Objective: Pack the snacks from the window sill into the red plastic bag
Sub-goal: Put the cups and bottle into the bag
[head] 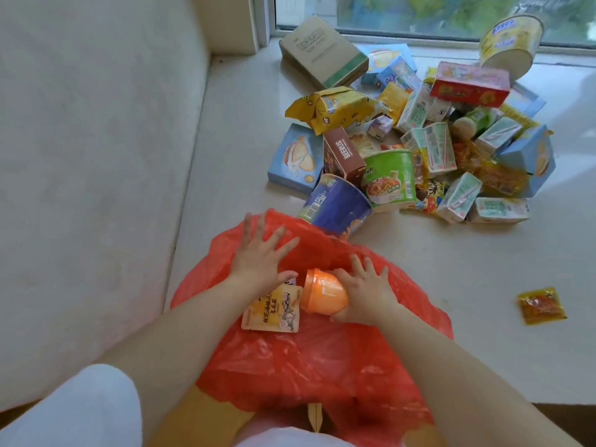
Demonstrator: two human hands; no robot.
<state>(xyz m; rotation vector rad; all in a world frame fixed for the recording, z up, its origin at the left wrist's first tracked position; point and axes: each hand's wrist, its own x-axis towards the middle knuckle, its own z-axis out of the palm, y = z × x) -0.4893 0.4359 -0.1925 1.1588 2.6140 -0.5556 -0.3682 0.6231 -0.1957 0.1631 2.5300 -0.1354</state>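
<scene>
1. The red plastic bag (300, 359) lies crumpled on the window sill (419, 285) just in front of the person, its far edge touching the blue noodle cup (337, 206).
2. The left hand (258, 256) rests flat on the bag's upper fold, fingers straight and spread, gripping nothing.
3. The right hand (364, 291) curls its fingers round an orange cup (324, 293) lying on its side; a flat beige snack pouch (274, 309) lies just beside it, on the red plastic.
4. I cannot tell whether cup and pouch are inside the mouth or merely on top of the film.
5. To do this step well, the left hand should probably lift the fold to open the mouth wide, so the cup slides in rather than rolling off.
6. The snack pile (419, 140) sits beyond the bag toward the window (451, 14); one yellow sachet (541, 305) lies well apart on the right.
7. The wall (96, 156) closes the left side; open sill lies to the right, the easier room for reaching.
</scene>
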